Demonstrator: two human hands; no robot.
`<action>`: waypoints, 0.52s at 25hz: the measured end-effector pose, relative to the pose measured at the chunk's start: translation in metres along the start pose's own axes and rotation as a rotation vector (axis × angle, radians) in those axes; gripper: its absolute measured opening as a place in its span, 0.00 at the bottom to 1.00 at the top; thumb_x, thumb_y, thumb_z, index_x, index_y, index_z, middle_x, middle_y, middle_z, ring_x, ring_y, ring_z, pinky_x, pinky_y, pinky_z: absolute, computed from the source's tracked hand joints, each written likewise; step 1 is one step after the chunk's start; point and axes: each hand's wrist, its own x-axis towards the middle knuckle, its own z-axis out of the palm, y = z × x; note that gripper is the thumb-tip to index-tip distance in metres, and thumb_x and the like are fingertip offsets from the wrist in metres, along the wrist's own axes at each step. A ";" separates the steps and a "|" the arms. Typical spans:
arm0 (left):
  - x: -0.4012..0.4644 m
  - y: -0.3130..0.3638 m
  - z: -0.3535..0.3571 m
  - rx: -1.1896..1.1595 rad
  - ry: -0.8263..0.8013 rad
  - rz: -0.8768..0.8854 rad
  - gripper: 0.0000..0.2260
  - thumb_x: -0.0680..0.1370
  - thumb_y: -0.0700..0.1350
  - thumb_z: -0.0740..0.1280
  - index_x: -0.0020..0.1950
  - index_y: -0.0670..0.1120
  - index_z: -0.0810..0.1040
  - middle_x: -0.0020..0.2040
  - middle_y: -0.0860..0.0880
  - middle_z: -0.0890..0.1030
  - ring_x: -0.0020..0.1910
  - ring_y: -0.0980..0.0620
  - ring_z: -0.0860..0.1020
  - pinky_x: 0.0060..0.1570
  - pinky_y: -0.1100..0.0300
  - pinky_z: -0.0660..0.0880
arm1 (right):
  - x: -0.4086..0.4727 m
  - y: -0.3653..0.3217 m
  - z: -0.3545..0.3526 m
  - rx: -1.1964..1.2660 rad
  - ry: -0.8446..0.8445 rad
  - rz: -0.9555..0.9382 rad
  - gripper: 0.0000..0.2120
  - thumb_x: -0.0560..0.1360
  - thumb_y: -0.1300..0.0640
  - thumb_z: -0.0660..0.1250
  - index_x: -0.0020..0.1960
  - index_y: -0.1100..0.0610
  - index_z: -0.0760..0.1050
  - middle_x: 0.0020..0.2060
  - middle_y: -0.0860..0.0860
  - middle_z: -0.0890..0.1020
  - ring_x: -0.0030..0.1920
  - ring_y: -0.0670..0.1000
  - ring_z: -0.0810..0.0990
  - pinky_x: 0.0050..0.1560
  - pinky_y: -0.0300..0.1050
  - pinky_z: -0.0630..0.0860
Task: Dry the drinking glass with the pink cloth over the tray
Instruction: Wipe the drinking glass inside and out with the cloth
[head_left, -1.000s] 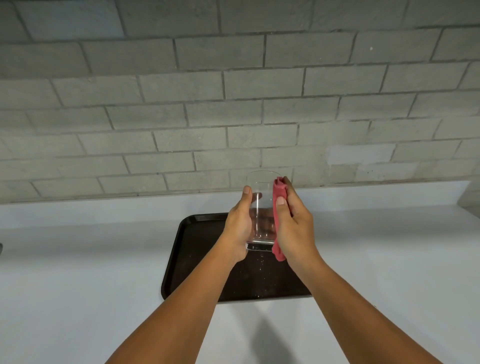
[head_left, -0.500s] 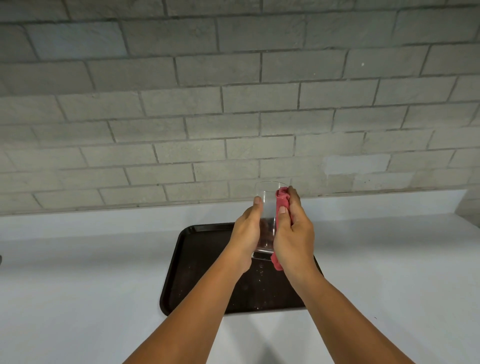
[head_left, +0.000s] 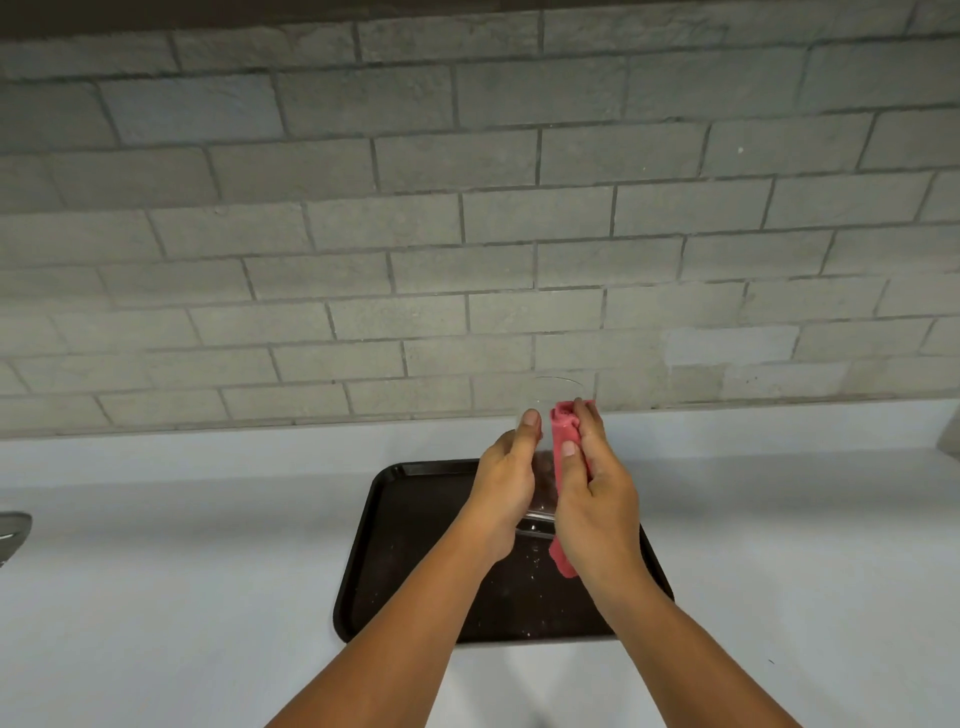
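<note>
Forearms enter from the bottom edge and converge above the plain white desk (head_left: 156, 597). A dark rectangular tray with rounded corners (head_left: 395, 561) lies flat on the desk beneath both hands; pale specks dot its surface. The left hand (head_left: 506, 491) grips the clear cylindrical drinking glass (head_left: 545, 483) from its left side, fingers (head_left: 531, 423) closed around the wall, thumb tip near the rim. The glass is held upright in the air above the tray, apart from it, with its open rim uppermost. The right hand (head_left: 595, 501) presses the folded pink cloth (head_left: 563, 441) against the right side of the glass, fingers clamped on the cloth. One end of the cloth hangs out below the palm, over the tray. A grey metal object (head_left: 13, 530) shows at the left edge. A grey brick-pattern wall (head_left: 467, 234) rises behind the desk.
</note>
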 end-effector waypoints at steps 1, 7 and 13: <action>-0.002 -0.002 0.001 0.001 -0.010 -0.005 0.25 0.82 0.63 0.55 0.69 0.49 0.76 0.56 0.50 0.83 0.55 0.55 0.80 0.61 0.54 0.75 | 0.006 0.001 -0.002 0.007 0.011 0.025 0.21 0.82 0.49 0.56 0.75 0.40 0.63 0.73 0.41 0.69 0.71 0.47 0.70 0.69 0.50 0.71; 0.000 0.000 0.006 -0.022 0.008 -0.018 0.27 0.81 0.65 0.54 0.70 0.49 0.76 0.57 0.49 0.84 0.55 0.53 0.82 0.61 0.51 0.78 | 0.009 -0.003 -0.005 -0.036 -0.002 -0.028 0.21 0.82 0.49 0.56 0.75 0.40 0.63 0.74 0.37 0.65 0.73 0.43 0.65 0.71 0.45 0.67; -0.005 -0.010 0.008 -0.010 0.012 -0.026 0.25 0.81 0.63 0.56 0.62 0.46 0.80 0.50 0.45 0.86 0.49 0.52 0.84 0.63 0.49 0.76 | 0.020 0.006 -0.012 -0.024 0.021 0.067 0.21 0.83 0.51 0.55 0.75 0.42 0.63 0.71 0.44 0.72 0.69 0.50 0.73 0.67 0.48 0.73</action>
